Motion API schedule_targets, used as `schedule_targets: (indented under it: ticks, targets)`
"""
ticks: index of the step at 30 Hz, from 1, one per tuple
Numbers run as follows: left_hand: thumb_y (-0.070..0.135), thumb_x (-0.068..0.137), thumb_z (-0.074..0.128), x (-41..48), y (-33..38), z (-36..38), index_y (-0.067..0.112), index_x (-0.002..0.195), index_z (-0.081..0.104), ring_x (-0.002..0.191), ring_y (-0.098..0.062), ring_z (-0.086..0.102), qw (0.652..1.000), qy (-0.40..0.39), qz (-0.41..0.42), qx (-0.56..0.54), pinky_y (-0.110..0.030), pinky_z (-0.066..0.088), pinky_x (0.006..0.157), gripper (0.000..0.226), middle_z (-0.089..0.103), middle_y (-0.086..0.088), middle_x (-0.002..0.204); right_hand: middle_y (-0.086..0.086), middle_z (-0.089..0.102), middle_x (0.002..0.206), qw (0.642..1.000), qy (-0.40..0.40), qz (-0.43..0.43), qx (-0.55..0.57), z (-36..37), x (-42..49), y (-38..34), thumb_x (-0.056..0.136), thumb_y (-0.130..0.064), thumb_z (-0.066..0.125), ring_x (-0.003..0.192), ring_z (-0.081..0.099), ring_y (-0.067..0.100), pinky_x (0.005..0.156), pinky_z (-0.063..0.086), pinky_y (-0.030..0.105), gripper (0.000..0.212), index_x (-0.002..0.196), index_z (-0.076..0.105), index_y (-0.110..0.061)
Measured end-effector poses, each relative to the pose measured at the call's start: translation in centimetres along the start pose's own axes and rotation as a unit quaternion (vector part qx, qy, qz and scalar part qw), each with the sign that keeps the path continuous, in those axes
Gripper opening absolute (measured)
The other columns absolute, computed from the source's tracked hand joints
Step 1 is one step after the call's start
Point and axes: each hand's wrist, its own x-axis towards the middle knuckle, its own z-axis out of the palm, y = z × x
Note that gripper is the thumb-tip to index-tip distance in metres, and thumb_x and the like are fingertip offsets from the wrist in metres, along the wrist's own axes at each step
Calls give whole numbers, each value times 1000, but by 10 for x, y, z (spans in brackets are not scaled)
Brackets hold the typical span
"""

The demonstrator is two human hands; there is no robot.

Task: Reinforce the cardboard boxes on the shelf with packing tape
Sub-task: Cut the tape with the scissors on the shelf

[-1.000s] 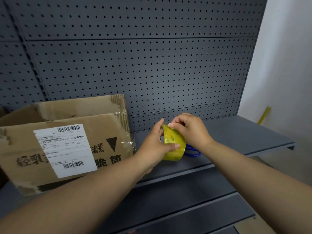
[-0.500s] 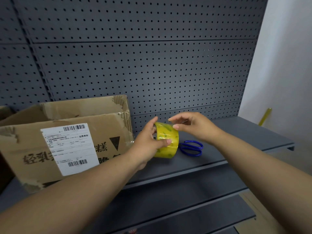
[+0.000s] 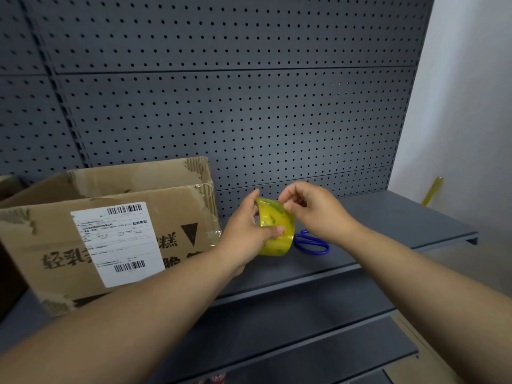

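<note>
Head view of the tape-starting step. The left hand [image 3: 243, 231] holds the roll of packing tape [image 3: 277, 231], a yellow translucent roll, with the thumb over its upper rim and the fingers curled round its lower face. This grip is closed on the roll, whose core opening is turned toward the left palm and whose broad outer band faces the right hand [image 3: 313, 209]. The right grip is pressed together, thumb and fingertips pinching at the top edge of the outer wrap. Whether a free end is already lifted cannot be told. The roll is held over the grey shelf [image 3: 388, 223], apparently clear of it, just in front of the blue-handled scissors [image 3: 313, 243] that lie on the shelf under the right wrist. The cardboard box [image 3: 177, 212] stands on the same shelf to the left of both hands, near the left wrist but apart from the roll. Its long axis runs along the shelf, a white shipping label [image 3: 119, 242] faces forward, and its flaps and corners are torn. A shred of clear film [image 3: 216, 233] hangs at its right edge. The pegboard back panel [image 3: 249, 120] closes the bay behind. Judged from this layout, no fresh tape is yet on the box. The coming move turns on the box lying leftward of the roll: the left hand is nearer, so the strip would be drawn from the right pinch and carried left across to the worn right corner. The scissors are within easy reach of the right hand.
</note>
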Motion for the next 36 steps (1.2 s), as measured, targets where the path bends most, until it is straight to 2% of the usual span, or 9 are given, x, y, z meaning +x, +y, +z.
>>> schedule_targets:
  ticks: [2, 6, 12, 16, 23, 25, 30, 34, 36]
  targets:
    - [10, 72, 78, 0, -1, 2, 29, 147, 20, 126, -18, 45, 1000, 4, 3, 12, -44, 42, 103, 96, 43, -1, 140, -10, 54, 76, 1000, -17, 19, 10, -2, 1, -3, 88, -11, 57, 66, 48, -1, 65, 39, 14, 16, 98, 57, -23]
    - [10, 77, 74, -3, 1, 7, 26, 148, 17, 127, -12, 39, 999, 5, 17, 41, -27, 37, 98, 92, 41, 1, 142, -6, 50, 68, 999, -23, 36, 7, 5, 3, -7, 80, -31, 70, 60, 45, 3, 61, 38, 19, 39, 117, 58, -31]
    - [10, 77, 74, -4, 3, 10, 26, 148, 16, 120, -5, 38, 999, 3, 19, 44, -25, 37, 96, 93, 40, 1, 143, -8, 54, 74, 998, 51, 35, 33, 17, 3, -2, 81, -23, 70, 66, 47, 1, 58, 34, 11, 5, 85, 72, -22]
    - [10, 74, 76, -5, 2, 10, 28, 148, 17, 127, -14, 42, 1000, 3, 0, 27, -40, 41, 103, 96, 41, -2, 144, -8, 55, 73, 996, 90, -3, -12, 18, -2, -3, 82, -17, 67, 67, 47, -4, 61, 36, 5, 9, 84, 73, -10]
    - [6, 75, 75, -4, 4, 13, 25, 148, 18, 124, -17, 46, 1000, 23, -10, -14, -42, 43, 101, 94, 43, -2, 142, -9, 56, 75, 996, 85, 7, -15, 12, -7, -8, 84, -16, 66, 69, 48, -2, 62, 36, 3, 10, 82, 70, -8]
    - [7, 75, 74, -2, 6, 11, 24, 148, 17, 123, -17, 47, 999, 39, -11, -20, -43, 45, 100, 94, 44, -3, 141, -4, 61, 76, 997, 72, 17, 10, 11, -9, -12, 85, -16, 65, 67, 51, 0, 61, 37, 4, 11, 80, 69, -7]
    - [7, 75, 75, 3, 18, 13, 24, 148, 18, 123, -17, 46, 999, 36, 5, -13, -43, 44, 100, 94, 44, -1, 139, -1, 63, 70, 988, 80, 75, 107, -3, -10, -18, 85, -16, 65, 65, 55, 9, 69, 47, 28, 12, 74, 67, -12]
    - [5, 74, 75, 11, 25, 11, 19, 148, 17, 121, -21, 50, 997, 66, 4, -51, -46, 44, 100, 95, 49, -4, 136, -3, 55, 59, 974, 82, 93, 188, -6, -16, -22, 86, -12, 63, 50, 44, 1, 55, 41, 16, 22, 65, 61, -17]
    - [3, 74, 75, 13, 28, 12, 18, 148, 16, 119, -21, 51, 996, 62, 9, -55, -46, 46, 98, 96, 49, -4, 135, 0, 50, 56, 940, 95, 134, 298, -9, -15, -22, 87, -8, 60, 46, 43, 4, 50, 40, 15, 24, 63, 59, -11]
